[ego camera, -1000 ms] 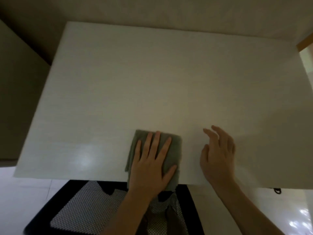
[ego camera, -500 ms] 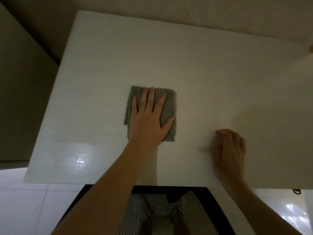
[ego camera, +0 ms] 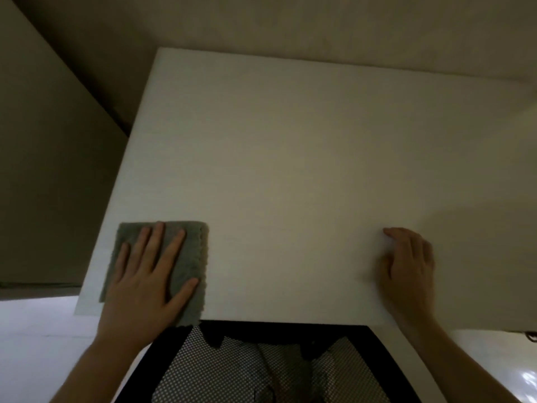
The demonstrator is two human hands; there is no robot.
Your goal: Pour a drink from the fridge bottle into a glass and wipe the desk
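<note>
A folded grey cloth point(ego camera: 190, 251) lies flat on the white desk point(ego camera: 305, 170) near its front left corner. My left hand point(ego camera: 145, 277) presses down on the cloth with fingers spread. My right hand point(ego camera: 409, 271) rests on the desk's front right part, fingers curled loosely, holding nothing. No bottle or glass is in view.
A black mesh chair point(ego camera: 261, 365) stands under the desk's front edge, between my arms. A dark wall or cabinet side point(ego camera: 43, 170) runs along the left. Pale glossy floor point(ego camera: 37, 338) shows at the lower left and lower right.
My left hand slid the cloth from the desk's middle back toward the front left corner. My right hand stayed near the front right, fingers still curled.
</note>
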